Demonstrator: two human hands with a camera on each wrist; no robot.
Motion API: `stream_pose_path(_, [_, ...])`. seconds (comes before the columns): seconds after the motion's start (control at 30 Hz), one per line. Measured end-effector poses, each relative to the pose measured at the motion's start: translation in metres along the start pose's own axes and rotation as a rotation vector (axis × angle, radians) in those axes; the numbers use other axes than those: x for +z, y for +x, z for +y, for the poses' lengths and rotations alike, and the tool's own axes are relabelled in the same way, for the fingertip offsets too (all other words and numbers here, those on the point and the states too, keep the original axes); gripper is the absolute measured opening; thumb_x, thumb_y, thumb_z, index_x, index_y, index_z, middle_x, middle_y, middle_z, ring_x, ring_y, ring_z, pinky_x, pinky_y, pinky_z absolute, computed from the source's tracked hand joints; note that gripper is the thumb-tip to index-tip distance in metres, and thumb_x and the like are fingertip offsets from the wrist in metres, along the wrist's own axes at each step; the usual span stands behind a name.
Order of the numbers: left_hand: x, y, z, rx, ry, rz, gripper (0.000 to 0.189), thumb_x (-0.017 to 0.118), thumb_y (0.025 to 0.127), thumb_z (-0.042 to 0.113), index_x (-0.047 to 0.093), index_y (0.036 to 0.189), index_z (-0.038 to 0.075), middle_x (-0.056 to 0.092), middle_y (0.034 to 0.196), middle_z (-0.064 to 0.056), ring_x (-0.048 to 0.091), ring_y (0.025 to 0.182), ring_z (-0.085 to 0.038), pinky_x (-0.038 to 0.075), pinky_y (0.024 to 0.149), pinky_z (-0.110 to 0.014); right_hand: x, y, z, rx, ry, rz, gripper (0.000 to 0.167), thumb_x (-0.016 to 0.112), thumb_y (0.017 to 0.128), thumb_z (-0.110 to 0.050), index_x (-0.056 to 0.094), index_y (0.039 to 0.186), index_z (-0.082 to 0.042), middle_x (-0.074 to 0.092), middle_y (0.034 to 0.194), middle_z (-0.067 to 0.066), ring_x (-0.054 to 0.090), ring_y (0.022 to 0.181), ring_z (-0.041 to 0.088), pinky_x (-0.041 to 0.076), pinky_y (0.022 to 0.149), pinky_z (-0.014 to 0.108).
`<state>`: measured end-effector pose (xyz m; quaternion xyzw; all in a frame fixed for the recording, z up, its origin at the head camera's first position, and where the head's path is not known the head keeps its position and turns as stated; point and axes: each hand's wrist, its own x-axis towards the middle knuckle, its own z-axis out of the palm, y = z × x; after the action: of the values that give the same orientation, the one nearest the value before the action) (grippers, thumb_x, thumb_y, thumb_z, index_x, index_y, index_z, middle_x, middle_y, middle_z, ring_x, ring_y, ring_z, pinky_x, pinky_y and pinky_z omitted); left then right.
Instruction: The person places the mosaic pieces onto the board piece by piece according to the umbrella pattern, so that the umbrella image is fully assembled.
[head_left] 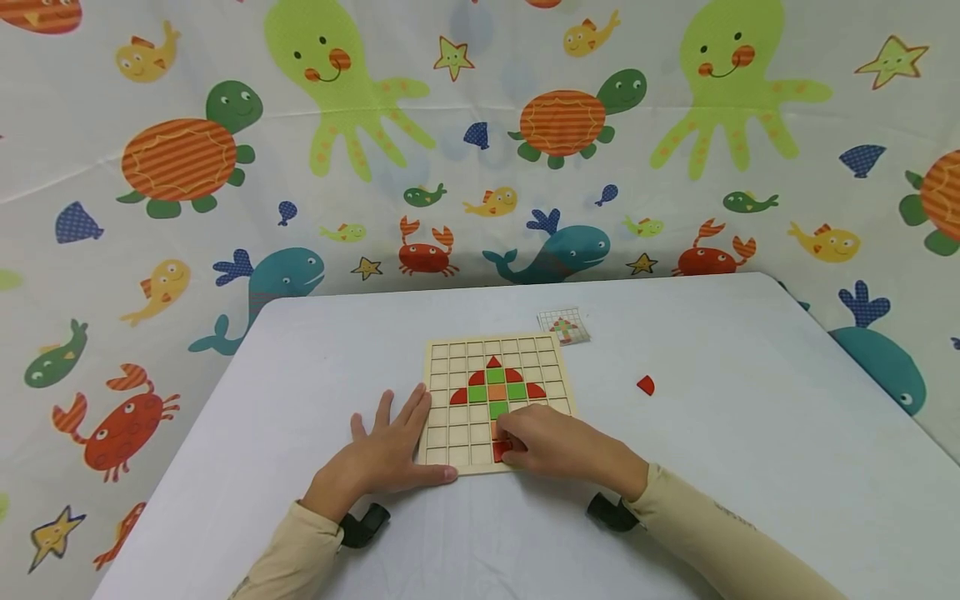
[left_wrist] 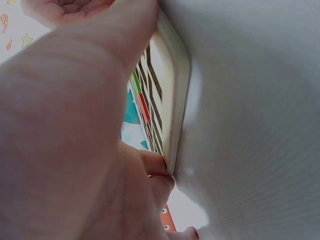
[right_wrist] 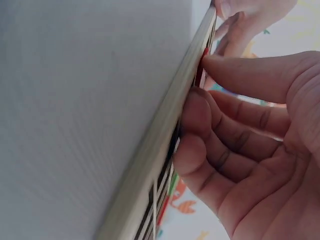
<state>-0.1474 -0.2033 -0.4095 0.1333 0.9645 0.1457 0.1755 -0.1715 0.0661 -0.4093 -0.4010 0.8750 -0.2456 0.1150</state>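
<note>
A square wooden grid board (head_left: 448,435) lies on the table, bearing red, green and orange tiles in a tree-like pattern. My left hand (head_left: 386,458) rests at its lower left corner, fingers spread along the left side and thumb on the front edge. Over the lower right part, my right hand (head_left: 551,437) pinches a red tile (head_left: 501,451) at the bottom row, its fingers curled. In the right wrist view the thumb touches that red tile (right_wrist: 201,70). Just above it is an orange tile (head_left: 494,430), partly covered by the fingers.
A small pattern card (head_left: 573,332) lies behind the board's upper right corner. One loose red quarter-round piece (head_left: 647,385) is on the white table (head_left: 712,433) to the right. Behind the table hangs a curtain (head_left: 450,200) printed with sea animals.
</note>
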Motion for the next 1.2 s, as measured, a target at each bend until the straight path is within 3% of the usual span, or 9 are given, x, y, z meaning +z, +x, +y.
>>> stream_pose_path(0.13, [0.000,0.001,0.000,-0.005,-0.001,-0.001,0.123,0.078,0.084,0.072,0.022,0.171,0.005,0.012,0.179,-0.013,0.004,0.158,-0.057,0.007,0.110,-0.088,-0.011,-0.003,0.002,0.038,0.019,0.004,0.009,0.078,0.097,-0.009,0.072,0.104,-0.010,0.054,0.073,-0.009,0.050,0.069,0.007,0.045,0.064,0.025])
stream_pose_path(0.5, [-0.001,0.001,0.001,-0.012,-0.014,-0.003,0.124,0.080,0.084,0.070,0.021,0.171,0.006,0.012,0.179,-0.014,0.003,0.158,-0.057,0.005,0.111,-0.088,-0.064,-0.025,0.023,0.110,-0.033,0.114,0.024,0.080,0.098,-0.011,0.072,0.118,-0.001,0.065,0.090,-0.006,0.060,0.083,0.013,0.055,0.072,0.027])
stream_pose_path(0.97, [0.003,0.002,-0.001,-0.015,0.005,0.005,0.124,0.080,0.083,0.072,0.022,0.171,0.007,0.013,0.179,-0.013,0.005,0.158,-0.057,0.006,0.111,-0.088,-0.121,-0.063,0.060,0.412,0.026,0.056,0.045,0.076,0.102,-0.023,0.065,0.135,0.004,0.070,0.112,0.010,0.066,0.098,0.026,0.060,0.079,0.040])
stream_pose_path(1.2, [0.002,0.002,0.001,-0.018,0.000,0.002,0.124,0.080,0.083,0.071,0.022,0.171,0.006,0.013,0.179,-0.013,0.004,0.158,-0.057,0.006,0.111,-0.088,-0.132,-0.081,0.086,0.520,0.014,0.046,0.041,0.074,0.103,-0.025,0.065,0.130,0.005,0.070,0.108,0.011,0.066,0.095,0.027,0.060,0.085,0.049])
